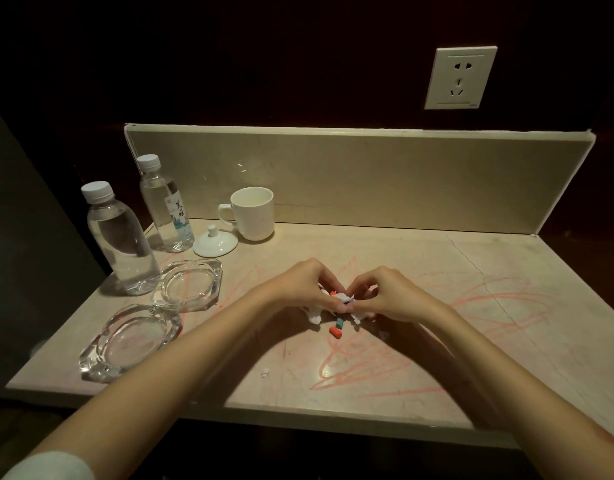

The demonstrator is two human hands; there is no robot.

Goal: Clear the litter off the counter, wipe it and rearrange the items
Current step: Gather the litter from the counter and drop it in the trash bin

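Note:
A small heap of litter (336, 299), white paper scraps and coloured bits, lies in the middle of the beige counter (472, 341). My left hand (300, 289) and my right hand (392, 296) meet over it, fingers curled and pinching the scraps from both sides. An orange piece (335, 332) and a blue-green piece (339, 322) lie loose just in front of the hands. A tiny white scrap (264, 373) sits nearer the front edge. Pink scribbles (368, 368) cover the counter surface.
At the left stand two water bottles (120, 237) (165, 206), two glass ashtrays (191, 284) (129, 341), a white mug (253, 213) and its lid (215, 242). A low backsplash (368, 174) runs behind; a wall socket (459, 77) is above right.

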